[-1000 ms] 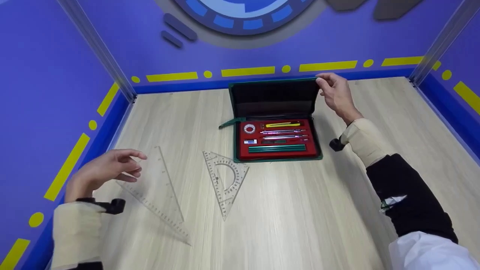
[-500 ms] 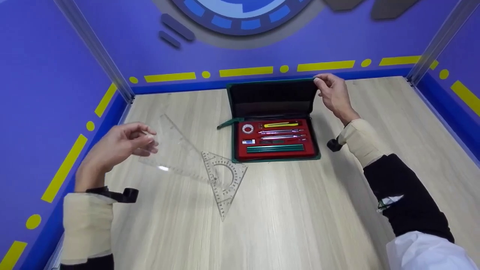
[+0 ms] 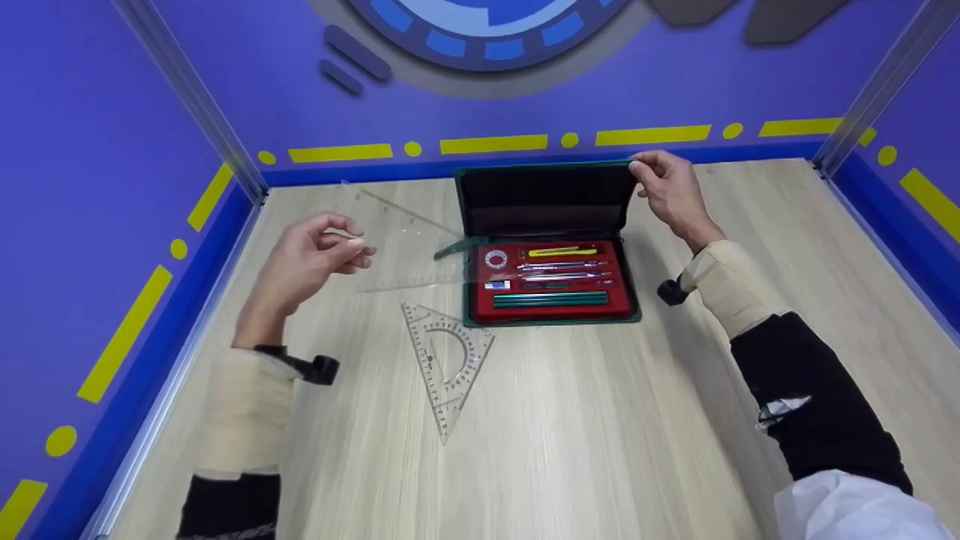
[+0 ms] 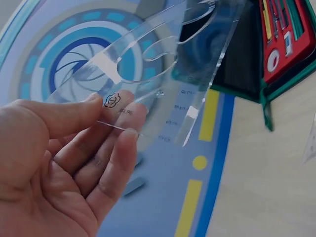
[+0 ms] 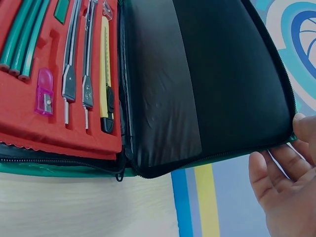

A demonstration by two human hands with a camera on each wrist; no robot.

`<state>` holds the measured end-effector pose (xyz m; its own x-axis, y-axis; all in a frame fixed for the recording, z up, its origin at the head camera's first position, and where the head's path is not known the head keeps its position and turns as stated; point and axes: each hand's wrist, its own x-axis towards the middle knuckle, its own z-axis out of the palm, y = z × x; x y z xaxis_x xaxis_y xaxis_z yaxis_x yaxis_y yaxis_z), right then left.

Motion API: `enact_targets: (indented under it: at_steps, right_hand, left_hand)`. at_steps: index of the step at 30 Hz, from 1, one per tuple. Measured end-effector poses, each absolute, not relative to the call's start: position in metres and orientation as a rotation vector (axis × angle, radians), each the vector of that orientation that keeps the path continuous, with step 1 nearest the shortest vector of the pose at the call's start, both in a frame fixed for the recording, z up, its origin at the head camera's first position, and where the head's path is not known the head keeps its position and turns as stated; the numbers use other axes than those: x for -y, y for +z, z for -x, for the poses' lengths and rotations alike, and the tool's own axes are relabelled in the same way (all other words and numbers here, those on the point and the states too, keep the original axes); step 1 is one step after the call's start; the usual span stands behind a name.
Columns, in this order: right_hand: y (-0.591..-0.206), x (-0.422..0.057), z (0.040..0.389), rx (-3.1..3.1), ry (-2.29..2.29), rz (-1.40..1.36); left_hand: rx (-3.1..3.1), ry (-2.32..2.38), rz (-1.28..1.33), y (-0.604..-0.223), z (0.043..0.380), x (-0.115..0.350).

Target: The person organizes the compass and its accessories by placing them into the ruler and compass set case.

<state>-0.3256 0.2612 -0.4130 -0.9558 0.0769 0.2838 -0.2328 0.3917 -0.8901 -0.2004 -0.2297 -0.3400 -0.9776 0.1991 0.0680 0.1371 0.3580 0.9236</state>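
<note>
My left hand [image 3: 304, 255] pinches a clear plastic set square [image 4: 148, 74] by its edge, thumb on one face and fingers on the other. The set square is raised, and its far end overlaps the left side of the zip case [image 3: 547, 199] in the head view. My right hand [image 3: 673, 191] grips the top right corner of the case's black-lined lid [image 5: 232, 79], which stands upright. In the red tray [image 5: 69, 138] are green pencils [image 3: 550, 299], two metal compasses [image 5: 69, 79], a yellow utility knife [image 3: 562, 251], a pink sharpener [image 5: 44, 94] and an eraser [image 3: 496, 285].
A smaller clear set square [image 3: 416, 337] with a protractor cut-out lies flat on the wooden table [image 3: 600, 450], in front of the case. A green strap [image 3: 459, 247] sticks out from the case's left side. Blue panels [image 3: 420, 112] stand behind and at both sides.
My left hand has moved right and away from me with the set square, which now points toward the case and overlaps it. My right hand stays at the lid's corner.
</note>
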Motion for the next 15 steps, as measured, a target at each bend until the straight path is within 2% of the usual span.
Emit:
enact_targets:
  at_steps: [6,15]
  right_hand:
    - [-0.414,-0.266,0.326,2.349,1.621,-0.180]
    - [-0.414,-0.267,0.329,2.404,1.429,-0.307]
  left_hand:
    - [-2.567,1.655,-0.360,-0.354,0.221,0.200]
    - [-2.639,1.723,-0.413,-0.372,0.247,0.160]
